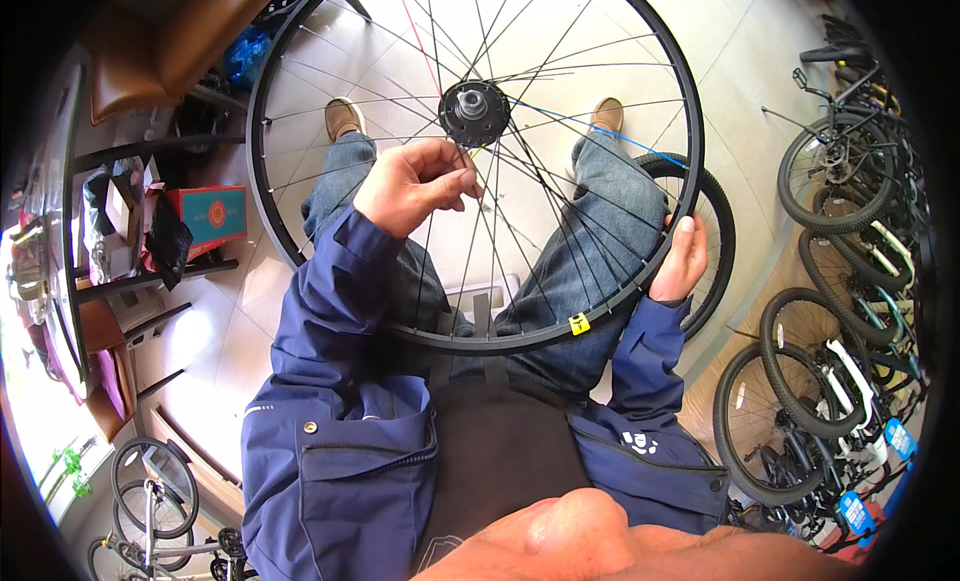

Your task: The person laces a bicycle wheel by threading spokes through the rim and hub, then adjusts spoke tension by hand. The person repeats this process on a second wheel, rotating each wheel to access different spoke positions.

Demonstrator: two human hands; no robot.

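Observation:
A black-rimmed bicycle wheel (532, 343) without a tyre stands in front of me, over my spread legs. At its middle is a black hub (473, 113) with a silver end, and thin dark spokes run from it to the rim. One spoke is red (418, 33) and one is blue (625, 138). Just below the hub, my left hand (418, 185) is closed with thumb and fingertips pinched on a spoke. My right hand (682, 259) grips the rim on the right, thumb in front, the other fingers mostly hidden behind.
Another tyred wheel (716, 243) stands behind my right hand. Several bicycles (835, 161) line the right side. A teal and red box (212, 217) and a brown chair (150, 56) are at left. A silver bicycle (150, 521) stands at lower left.

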